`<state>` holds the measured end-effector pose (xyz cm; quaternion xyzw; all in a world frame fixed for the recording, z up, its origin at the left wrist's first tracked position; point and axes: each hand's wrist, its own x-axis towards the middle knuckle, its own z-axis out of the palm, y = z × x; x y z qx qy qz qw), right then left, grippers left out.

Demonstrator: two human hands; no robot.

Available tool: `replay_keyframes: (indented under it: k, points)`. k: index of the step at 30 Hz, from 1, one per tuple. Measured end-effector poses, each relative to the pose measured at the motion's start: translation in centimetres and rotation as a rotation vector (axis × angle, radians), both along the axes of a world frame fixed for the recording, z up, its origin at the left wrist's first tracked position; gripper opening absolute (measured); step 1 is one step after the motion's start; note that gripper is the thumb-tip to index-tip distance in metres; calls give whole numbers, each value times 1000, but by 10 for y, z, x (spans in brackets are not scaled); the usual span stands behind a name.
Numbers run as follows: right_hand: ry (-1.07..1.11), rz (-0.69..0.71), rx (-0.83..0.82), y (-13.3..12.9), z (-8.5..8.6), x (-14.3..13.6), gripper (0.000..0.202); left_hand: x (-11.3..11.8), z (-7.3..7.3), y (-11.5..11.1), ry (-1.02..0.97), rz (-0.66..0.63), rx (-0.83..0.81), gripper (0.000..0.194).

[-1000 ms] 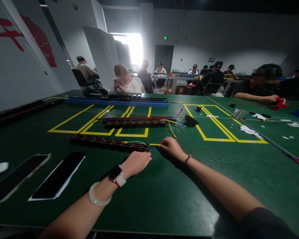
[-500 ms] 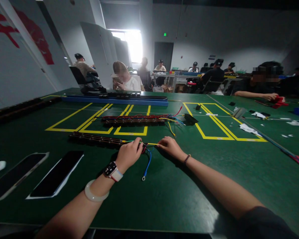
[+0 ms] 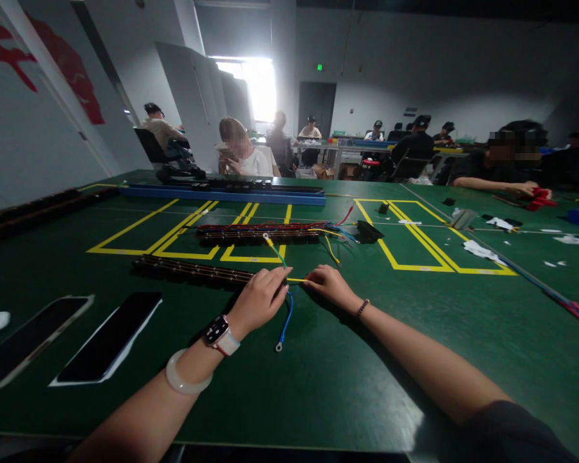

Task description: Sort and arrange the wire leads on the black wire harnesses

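Observation:
My left hand [image 3: 263, 299] is closed over the right end of a long black strip [image 3: 188, 268] with thin wires running along it, its fingertips around the wires there. A green wire [image 3: 278, 253] with a ring terminal stands out from these fingers towards the back. Below them a blue wire [image 3: 287, 318], also with a ring terminal, bends down onto the table. My right hand [image 3: 332, 287] pinches the end of a yellow wire [image 3: 296, 280], which runs straight across between both hands. The exact grip of the left fingertips is partly hidden.
Behind lies a second black strip with coloured wires [image 3: 260, 233]. Two phones [image 3: 110, 337] [image 3: 33, 341] rest at left. A blue rail [image 3: 222, 195] crosses the back of the green table [image 3: 347, 386]. Scraps [image 3: 482, 251] lie at right. Several people sit beyond.
My left hand has shifted slightly right, towards the wire ends. The green wire, which lay leftward along the strip, now points up and back. My right hand stays on the yellow wire.

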<state>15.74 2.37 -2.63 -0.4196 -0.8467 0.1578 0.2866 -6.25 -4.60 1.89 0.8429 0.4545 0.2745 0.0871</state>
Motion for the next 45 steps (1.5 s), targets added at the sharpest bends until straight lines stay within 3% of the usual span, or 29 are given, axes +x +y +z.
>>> replay_keyframes:
  k: [6, 10, 13, 19, 21, 25, 30, 32, 38, 45]
  points:
    - [-5, 0, 16, 2, -2, 0, 14, 6, -5, -5, 191, -145, 0, 40]
    - [-57, -1, -1, 2, 1, 0, 15, 8, -8, -8, 249, -199, 130, 30]
    - [-111, 16, -20, 0, 7, -1, 18, 11, -9, -10, 285, -143, 175, 30]
    - [-259, 23, -43, -12, 15, -7, 37, 17, -15, -12, 313, 35, -74, 36]
    - [-298, 15, -74, -17, 16, -11, 37, 18, -16, -12, 231, 87, -156, 34]
    - [-307, 1, -136, -26, 19, -17, 18, 20, -18, -11, -74, 120, -370, 31]
    - [-346, -41, -106, -37, 33, -23, 16, 24, -25, -10, -497, 35, -935, 28]
    - [-437, -53, -54, -43, 38, -25, 18, 27, -25, -12, -685, -34, -1072, 28]
    - [-603, -9, 84, -65, 39, -36, 17, 34, -23, -19, -1146, -95, -1179, 20]
    - [-616, -5, 153, -85, 34, -42, 27, 39, -28, -18, -1238, -53, -1128, 10]
